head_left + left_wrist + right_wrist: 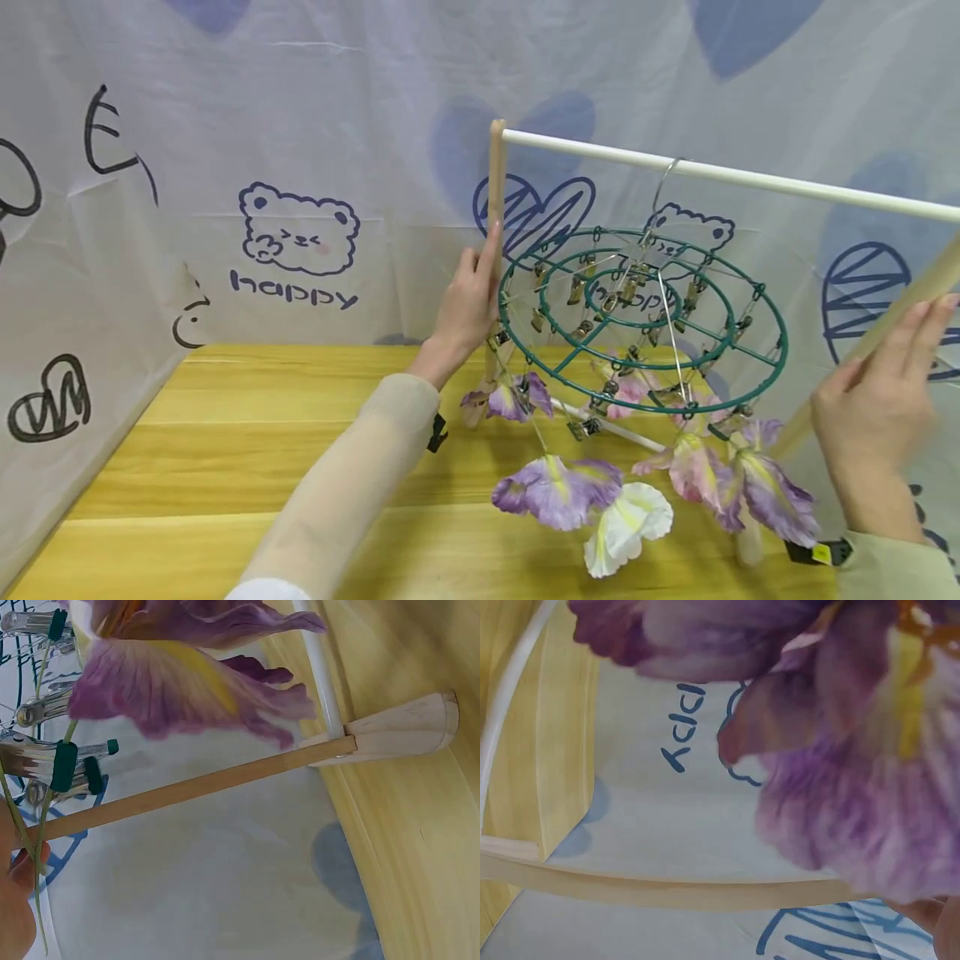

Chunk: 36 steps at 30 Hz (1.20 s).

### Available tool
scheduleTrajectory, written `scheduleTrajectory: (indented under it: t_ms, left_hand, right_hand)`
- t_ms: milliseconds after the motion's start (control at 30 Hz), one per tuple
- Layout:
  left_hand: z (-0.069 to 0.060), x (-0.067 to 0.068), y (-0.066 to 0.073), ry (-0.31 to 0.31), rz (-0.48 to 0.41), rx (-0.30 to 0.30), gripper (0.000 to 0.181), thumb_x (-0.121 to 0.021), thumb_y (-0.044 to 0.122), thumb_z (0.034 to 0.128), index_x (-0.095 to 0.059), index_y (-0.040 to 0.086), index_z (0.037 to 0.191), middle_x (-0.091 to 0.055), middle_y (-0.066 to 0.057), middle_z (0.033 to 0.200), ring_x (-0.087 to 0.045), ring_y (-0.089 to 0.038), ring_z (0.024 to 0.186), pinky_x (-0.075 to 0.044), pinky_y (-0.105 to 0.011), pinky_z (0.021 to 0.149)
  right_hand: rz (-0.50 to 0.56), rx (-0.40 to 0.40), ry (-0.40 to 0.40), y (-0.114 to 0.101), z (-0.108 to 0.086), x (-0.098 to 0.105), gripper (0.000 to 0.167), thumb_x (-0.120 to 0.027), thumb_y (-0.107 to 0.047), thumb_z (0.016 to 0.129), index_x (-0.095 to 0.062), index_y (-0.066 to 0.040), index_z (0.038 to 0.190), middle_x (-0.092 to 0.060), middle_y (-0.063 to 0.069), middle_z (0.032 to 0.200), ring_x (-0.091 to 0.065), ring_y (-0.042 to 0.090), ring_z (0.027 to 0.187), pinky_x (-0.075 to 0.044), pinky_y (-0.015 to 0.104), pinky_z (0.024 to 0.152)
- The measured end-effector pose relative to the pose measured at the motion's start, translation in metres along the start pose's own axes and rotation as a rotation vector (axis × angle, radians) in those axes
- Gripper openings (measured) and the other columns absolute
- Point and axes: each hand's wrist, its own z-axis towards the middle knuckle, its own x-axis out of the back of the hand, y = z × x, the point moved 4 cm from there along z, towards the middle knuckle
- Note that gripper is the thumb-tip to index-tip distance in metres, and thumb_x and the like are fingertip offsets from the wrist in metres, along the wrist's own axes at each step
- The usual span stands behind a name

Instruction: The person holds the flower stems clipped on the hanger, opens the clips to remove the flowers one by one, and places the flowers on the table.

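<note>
A rack with pale wooden posts and a white top rod (750, 176) stands at the right of the head view. My left hand (465, 307) grips its left post (496, 175), index finger pointing up along the wood. My right hand (877, 412) holds the right post (918, 283). From the rod, by a metal hook (658, 187), hangs a round green drying hanger (784, 346) with several metal clips. Purple flowers (551, 493), a white flower (628, 527) and pink flowers (693, 467) hang below it. A purple flower (855, 787) covers much of the right wrist view.
The rack's wooden foot (412, 729) and white lower bar (321, 675) are at the wood-grain table (262, 467). Behind hangs a white cloth (375, 125) printed with bears and hearts. Another cloth wall (67, 292) borders the table's left side.
</note>
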Motion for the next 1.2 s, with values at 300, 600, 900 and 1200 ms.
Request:
scheduleTrajectory:
  t_ms: [300, 600, 900, 1200]
  left_hand:
    - [-0.010, 0.029, -0.011, 0.076, 0.061, -0.009, 0.082, -0.063, -0.016, 0.0923, -0.027, 0.007, 0.162, -0.052, -0.021, 0.103, -0.056, -0.027, 0.071, -0.057, -0.034, 0.060]
    - [-0.025, 0.064, -0.031, 0.118, 0.111, 0.030, 0.090, -0.066, -0.022, 0.0844, -0.029, 0.006, 0.161, -0.051, -0.022, 0.104, -0.055, -0.032, 0.074, -0.059, -0.039, 0.063]
    - [-0.039, 0.105, -0.052, 0.147, 0.196, 0.095, 0.084, -0.068, -0.016, 0.0889, -0.029, 0.005, 0.161, -0.052, -0.024, 0.103, -0.057, -0.034, 0.072, -0.059, -0.039, 0.059]
    - [-0.050, 0.139, -0.070, 0.131, 0.253, 0.113, 0.083, -0.063, -0.014, 0.0928, -0.025, 0.008, 0.163, -0.050, -0.025, 0.103, -0.054, -0.034, 0.073, -0.057, -0.041, 0.058]
  right_hand:
    - [0.114, 0.026, -0.044, -0.019, 0.007, -0.018, 0.073, -0.042, 0.001, 0.098, -0.014, -0.003, 0.165, -0.011, 0.013, 0.173, -0.055, 0.061, 0.099, -0.045, 0.066, 0.057]
    - [0.219, 0.057, -0.007, -0.048, 0.016, -0.052, 0.072, -0.045, 0.006, 0.096, -0.022, -0.002, 0.164, -0.018, 0.014, 0.172, -0.049, 0.051, 0.074, -0.047, 0.059, 0.058]
    - [0.299, 0.069, -0.094, -0.092, 0.026, -0.086, 0.074, -0.048, 0.006, 0.099, -0.017, -0.005, 0.165, -0.012, 0.008, 0.174, -0.046, 0.037, 0.063, -0.037, 0.031, 0.054]
    - [0.409, 0.096, -0.132, -0.127, 0.034, -0.117, 0.074, -0.046, 0.008, 0.099, -0.017, -0.006, 0.165, -0.012, 0.006, 0.174, -0.060, 0.052, 0.108, -0.052, 0.054, 0.059]
